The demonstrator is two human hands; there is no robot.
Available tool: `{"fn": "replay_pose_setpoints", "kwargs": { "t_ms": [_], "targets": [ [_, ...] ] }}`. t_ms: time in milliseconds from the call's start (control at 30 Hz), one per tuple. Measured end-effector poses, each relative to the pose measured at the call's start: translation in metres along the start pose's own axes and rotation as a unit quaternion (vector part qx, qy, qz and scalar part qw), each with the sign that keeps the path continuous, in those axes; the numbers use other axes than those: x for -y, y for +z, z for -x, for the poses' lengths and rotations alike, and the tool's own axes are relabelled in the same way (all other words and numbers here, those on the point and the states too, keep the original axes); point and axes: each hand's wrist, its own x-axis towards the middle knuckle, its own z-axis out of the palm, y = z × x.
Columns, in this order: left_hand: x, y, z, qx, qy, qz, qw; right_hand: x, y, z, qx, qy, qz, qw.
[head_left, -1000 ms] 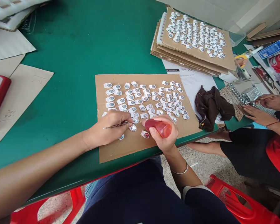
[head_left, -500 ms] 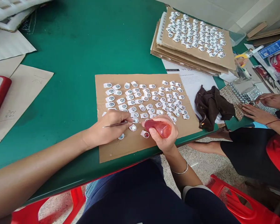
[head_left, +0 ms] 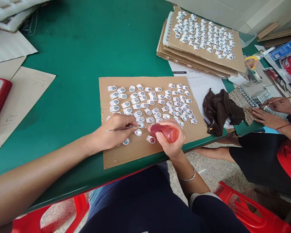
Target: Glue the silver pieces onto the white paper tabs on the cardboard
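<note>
A brown cardboard sheet [head_left: 126, 158] lies at the table's near edge, bearing rows of small round pieces on white tabs. My left hand [head_left: 111, 131] rests over its left part, closed on thin metal tweezers [head_left: 121, 128] whose tips reach a round piece [head_left: 138, 132]. My right hand [head_left: 172, 139] is wrapped round a small bottle of red liquid [head_left: 168, 132], its nozzle pointing left, close to the tweezer tips. Just below the nozzle lies a piece with a red centre [head_left: 151, 139].
Stacked cardboard sheets [head_left: 206, 35] with similar pieces stand at the back right. A dark brown cloth [head_left: 220, 110] lies right of the sheet. Another person's hands [head_left: 269, 118] work at the far right. A red-framed tray [head_left: 0, 97] is at left.
</note>
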Motion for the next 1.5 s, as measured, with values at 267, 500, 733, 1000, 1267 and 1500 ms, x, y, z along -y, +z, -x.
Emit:
{"fn": "replay_pose_setpoints", "kwargs": {
  "t_ms": [267, 500, 733, 1000, 1267, 1500],
  "targets": [
    [-0.002, -0.001, 0.000, 0.018, -0.051, 0.025, 0.998, 0.000, 0.000, 0.000, 0.006, -0.005, 0.002, 1.000],
    [-0.004, -0.002, -0.001, 0.021, -0.061, 0.038, 0.997, 0.001, 0.000, 0.000, 0.013, -0.008, -0.007, 1.000],
    [0.000, -0.001, -0.004, 0.011, -0.057, 0.047, 0.997, 0.002, 0.001, -0.001, 0.020, -0.020, -0.003, 1.000],
    [0.006, 0.000, -0.005, 0.005, -0.050, 0.053, 0.997, 0.003, 0.002, -0.003, 0.040, -0.033, 0.005, 0.999],
    [0.005, 0.000, -0.005, 0.008, -0.060, 0.055, 0.997, 0.003, 0.002, -0.004, 0.038, -0.026, -0.018, 0.999],
    [0.005, 0.001, -0.005, 0.004, -0.059, 0.062, 0.996, 0.001, -0.001, -0.007, -0.006, 0.069, -0.072, 0.995]
  ]
}}
